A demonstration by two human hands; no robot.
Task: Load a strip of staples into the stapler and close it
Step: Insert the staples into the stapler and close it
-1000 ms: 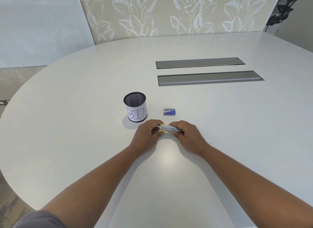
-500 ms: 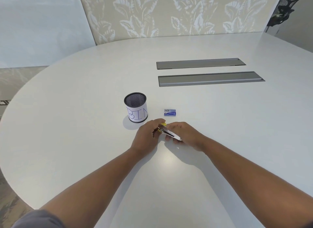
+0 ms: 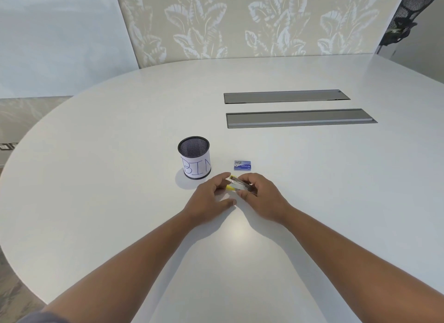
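Note:
A small stapler (image 3: pixel 237 184) with yellow ends and a silvery body is held just above the white table (image 3: pixel 120 202), tilted with its far end up to the left. My right hand (image 3: pixel 260 197) grips its near end. My left hand (image 3: pixel 211 197) touches its yellow far end with fingertips, the other fingers spread. Whether the stapler is hinged apart is hard to tell. A small blue staple box (image 3: pixel 242 165) lies just beyond the hands.
A black mesh cup (image 3: pixel 194 160) with a paper label reading BIN stands left of the staple box. Two grey cable hatches (image 3: pixel 300 118) are set into the table farther back. A black office chair (image 3: pixel 406 17) stands at the far right.
The stapler has turned from lying level between both hands to tilted, far end up. My left hand has loosened and spread its fingers.

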